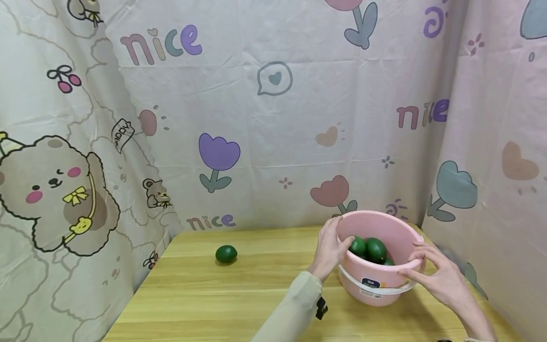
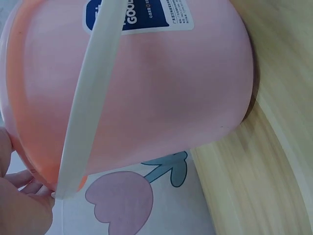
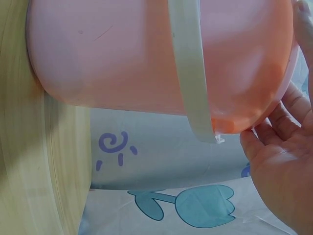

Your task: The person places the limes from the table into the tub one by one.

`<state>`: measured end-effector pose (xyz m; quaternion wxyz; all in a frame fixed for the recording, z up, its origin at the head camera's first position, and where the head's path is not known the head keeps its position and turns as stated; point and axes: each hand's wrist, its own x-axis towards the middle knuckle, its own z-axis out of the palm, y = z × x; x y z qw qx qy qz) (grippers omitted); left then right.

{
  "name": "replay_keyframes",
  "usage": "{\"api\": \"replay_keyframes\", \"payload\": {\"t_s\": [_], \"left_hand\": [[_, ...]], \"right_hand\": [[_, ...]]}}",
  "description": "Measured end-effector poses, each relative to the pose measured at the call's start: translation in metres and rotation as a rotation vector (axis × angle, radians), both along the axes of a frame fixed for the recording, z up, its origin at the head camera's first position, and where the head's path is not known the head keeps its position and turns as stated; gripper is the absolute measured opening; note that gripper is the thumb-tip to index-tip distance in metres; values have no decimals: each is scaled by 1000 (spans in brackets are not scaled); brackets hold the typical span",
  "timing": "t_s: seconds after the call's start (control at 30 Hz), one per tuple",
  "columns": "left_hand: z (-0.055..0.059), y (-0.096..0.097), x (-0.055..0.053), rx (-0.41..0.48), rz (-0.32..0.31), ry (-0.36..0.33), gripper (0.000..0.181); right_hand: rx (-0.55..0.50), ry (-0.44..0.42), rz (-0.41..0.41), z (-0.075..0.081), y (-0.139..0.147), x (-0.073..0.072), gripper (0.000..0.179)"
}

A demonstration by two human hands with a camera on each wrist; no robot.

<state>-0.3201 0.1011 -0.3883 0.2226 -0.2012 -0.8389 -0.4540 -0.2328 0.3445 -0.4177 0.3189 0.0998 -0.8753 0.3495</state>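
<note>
A pink bucket (image 1: 372, 280) with a white handle (image 2: 90, 98) stands at the right of the wooden table. Inside lie several smooth, dark green, avocado-like fruits (image 1: 376, 250), the lower ones partly hidden. My left hand (image 1: 330, 248) grips the bucket's rim on its left side, thumb over the edge. On the opposite side my right hand (image 1: 442, 275) holds the rim, with fingers curled over it. The handle hangs down across the bucket's front, below the rim. Another green fruit (image 1: 226, 254) rests by itself on the table, well to the left of the bucket.
The wooden table (image 1: 192, 304) reaches back to a pale printed curtain (image 1: 265, 118), which also hangs along the left and right sides. The bucket stands near the table's right edge, close to the curtain behind.
</note>
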Motion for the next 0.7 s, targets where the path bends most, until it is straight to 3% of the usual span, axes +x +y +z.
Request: {"api": "replay_keyframes", "payload": {"t_s": [0.3, 0.47, 0.7], "left_hand": [[-6, -5, 3, 19, -16, 37, 54], [-6, -13, 3, 42, -29, 37, 48], [-9, -33, 0, 20, 0, 3, 47]], "right_hand": [[-4, 11, 8, -1, 0, 0, 30], [-3, 3, 6, -1, 0, 0, 29], [-8, 33, 13, -1, 0, -1, 31]]}}
